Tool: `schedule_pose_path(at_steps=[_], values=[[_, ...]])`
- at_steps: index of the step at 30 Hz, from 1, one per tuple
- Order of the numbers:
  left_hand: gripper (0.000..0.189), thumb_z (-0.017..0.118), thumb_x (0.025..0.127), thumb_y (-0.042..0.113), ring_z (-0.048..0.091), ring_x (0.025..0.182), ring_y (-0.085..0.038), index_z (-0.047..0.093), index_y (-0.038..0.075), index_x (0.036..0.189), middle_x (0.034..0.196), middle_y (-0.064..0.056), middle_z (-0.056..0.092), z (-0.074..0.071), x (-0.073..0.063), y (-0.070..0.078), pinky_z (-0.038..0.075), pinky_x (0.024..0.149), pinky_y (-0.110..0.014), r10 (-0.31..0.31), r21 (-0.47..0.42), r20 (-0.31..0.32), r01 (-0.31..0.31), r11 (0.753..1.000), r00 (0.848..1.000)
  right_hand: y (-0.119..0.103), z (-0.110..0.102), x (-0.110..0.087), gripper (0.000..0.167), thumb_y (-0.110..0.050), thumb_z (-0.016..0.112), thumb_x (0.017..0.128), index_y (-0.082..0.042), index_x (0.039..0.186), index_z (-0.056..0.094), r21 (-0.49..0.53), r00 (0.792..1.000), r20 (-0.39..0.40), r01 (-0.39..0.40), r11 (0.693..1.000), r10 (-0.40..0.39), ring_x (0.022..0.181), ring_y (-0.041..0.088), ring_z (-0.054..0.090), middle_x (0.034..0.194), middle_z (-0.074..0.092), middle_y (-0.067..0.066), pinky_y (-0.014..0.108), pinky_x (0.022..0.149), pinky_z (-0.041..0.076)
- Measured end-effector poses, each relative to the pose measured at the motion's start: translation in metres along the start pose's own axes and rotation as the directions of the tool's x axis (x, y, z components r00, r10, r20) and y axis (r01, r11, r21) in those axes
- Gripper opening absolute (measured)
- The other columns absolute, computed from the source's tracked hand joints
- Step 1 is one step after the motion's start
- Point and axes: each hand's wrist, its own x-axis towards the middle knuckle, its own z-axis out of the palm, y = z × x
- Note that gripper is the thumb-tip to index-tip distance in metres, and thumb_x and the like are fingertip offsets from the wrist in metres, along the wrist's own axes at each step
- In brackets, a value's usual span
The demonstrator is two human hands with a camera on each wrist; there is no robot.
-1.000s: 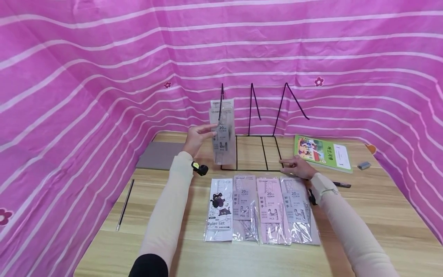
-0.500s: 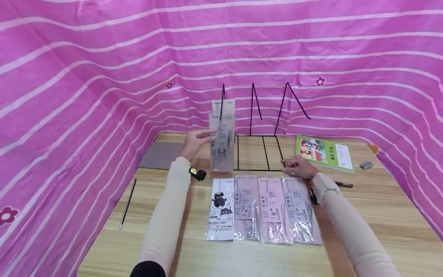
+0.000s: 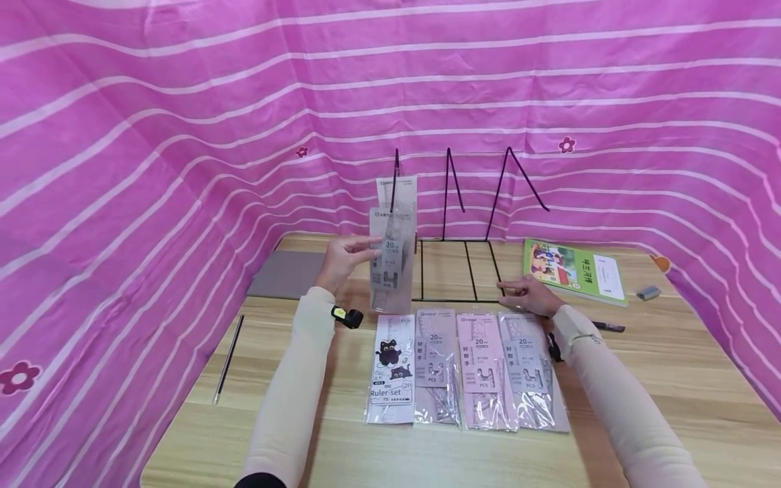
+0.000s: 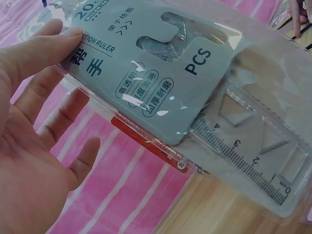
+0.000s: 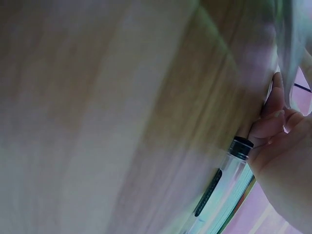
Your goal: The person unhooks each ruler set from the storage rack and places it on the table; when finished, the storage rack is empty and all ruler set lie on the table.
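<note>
My left hand [image 3: 342, 264] pinches the left edge of a grey ruler set packet [image 3: 390, 271] between thumb and index finger. In the left wrist view the other fingers spread away from it, and a clear ruler [image 4: 239, 141] shows through the plastic. The packet's top is at the tip of the left prong of a black wire rack [image 3: 457, 299]; another ruler set packet [image 3: 407, 188] hangs behind, mostly covered. At the rack's front right corner, my right hand [image 3: 531, 296] holds the base wire with thumb and fingers.
In front lie a white cat-print ruler set [image 3: 390, 373], then purple [image 3: 436, 369], pink [image 3: 481, 369] and grey [image 3: 527, 369] packets. A green book [image 3: 567, 268], grey block [image 3: 648, 293] and pen [image 3: 608, 326] are right. Left are a grey pad [image 3: 283, 274] and thin pen [image 3: 228, 359].
The pinched packet has moved lower and nearer, toward the prong's tip, showing more of the packet behind. My right hand stays at the rack's corner.
</note>
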Motion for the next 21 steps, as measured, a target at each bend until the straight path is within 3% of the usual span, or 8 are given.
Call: schedule_pose_path(at_steps=[4,11,17,21], values=[[0.032,0.083,0.084,0.015,0.068,0.103,-0.014,0.075,0.006,0.114,0.118,-0.004,0.074,-0.001,-0.006,0.001,0.056,0.091,-0.030,-0.007,0.011,0.011,0.007,1.000,1.000,0.000,0.000,-0.001,0.053,-0.020,0.074,0.092,0.003,0.137,0.058,-0.007,1.000,0.003,-0.024,1.000,0.024,0.070,0.016,0.041,0.074,0.042,0.001,0.028,0.066,0.040],[0.032,0.082,0.085,0.012,0.066,0.110,-0.018,0.074,0.003,0.115,0.118,-0.004,0.073,-0.001,-0.020,0.006,0.056,0.094,-0.032,0.016,-0.039,0.028,-0.015,0.999,0.999,-0.002,0.000,-0.002,0.054,-0.021,0.075,0.092,0.004,0.137,0.057,0.001,1.000,0.008,-0.018,1.000,0.018,0.068,0.016,0.041,0.070,0.041,0.002,0.028,0.065,0.041],[0.030,0.081,0.084,0.007,0.064,0.111,-0.017,0.075,0.002,0.112,0.115,-0.002,0.074,-0.001,-0.030,0.012,0.054,0.096,-0.032,0.050,-0.060,0.028,-0.048,0.997,0.998,-0.003,0.001,-0.005,0.056,-0.024,0.074,0.093,0.000,0.140,0.056,0.005,0.998,0.007,-0.067,0.998,0.067,0.086,0.021,0.044,0.096,0.048,0.014,0.033,0.075,0.041],[0.029,0.081,0.084,0.009,0.066,0.108,-0.017,0.076,0.004,0.112,0.114,-0.003,0.074,-0.006,-0.038,0.012,0.054,0.097,-0.036,0.046,-0.020,0.036,-0.046,0.999,0.998,-0.003,0.001,-0.005,0.056,-0.023,0.075,0.092,0.001,0.139,0.056,0.020,0.997,0.002,-0.072,0.997,0.072,0.088,0.024,0.043,0.098,0.046,0.017,0.034,0.077,0.041]])
